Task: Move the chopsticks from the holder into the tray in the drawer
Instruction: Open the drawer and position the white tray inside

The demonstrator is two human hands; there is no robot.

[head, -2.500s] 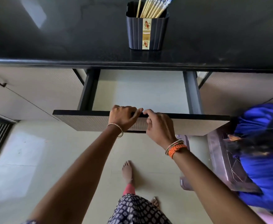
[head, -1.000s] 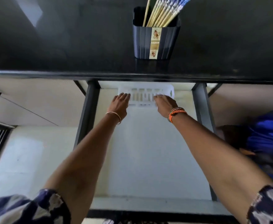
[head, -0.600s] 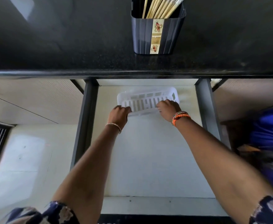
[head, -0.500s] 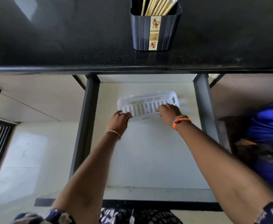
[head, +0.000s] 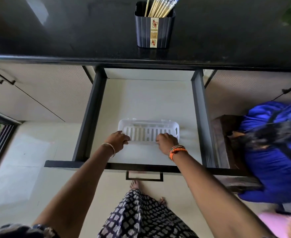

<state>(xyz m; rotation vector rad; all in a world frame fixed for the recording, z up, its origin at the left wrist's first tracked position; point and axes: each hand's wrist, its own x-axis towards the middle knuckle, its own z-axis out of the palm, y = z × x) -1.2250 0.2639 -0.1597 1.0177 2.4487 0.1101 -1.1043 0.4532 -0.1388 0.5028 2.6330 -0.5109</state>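
Several chopsticks [head: 160, 6] with blue patterned tops stand in a dark ribbed holder [head: 154, 30] on the black counter. Below it the drawer [head: 88, 117] is pulled wide open. A white slotted plastic tray [head: 148, 127] lies on the drawer's pale floor, near the front. My left hand [head: 118, 140] grips the tray's near left edge. My right hand [head: 166, 140] grips its near right edge. The tray holds nothing.
The black counter edge [head: 72, 58] overhangs the drawer's back. Dark drawer sides [head: 200, 117] bound the tray left and right. A blue bundle [head: 275, 152] on a dark wooden piece sits right of the drawer. My patterned clothing [head: 141, 215] and feet are below the drawer handle [head: 144, 176].
Both hands have dragged the white tray from the back of the drawer toward its front. The drawer, earlier partly open, now stands fully out.
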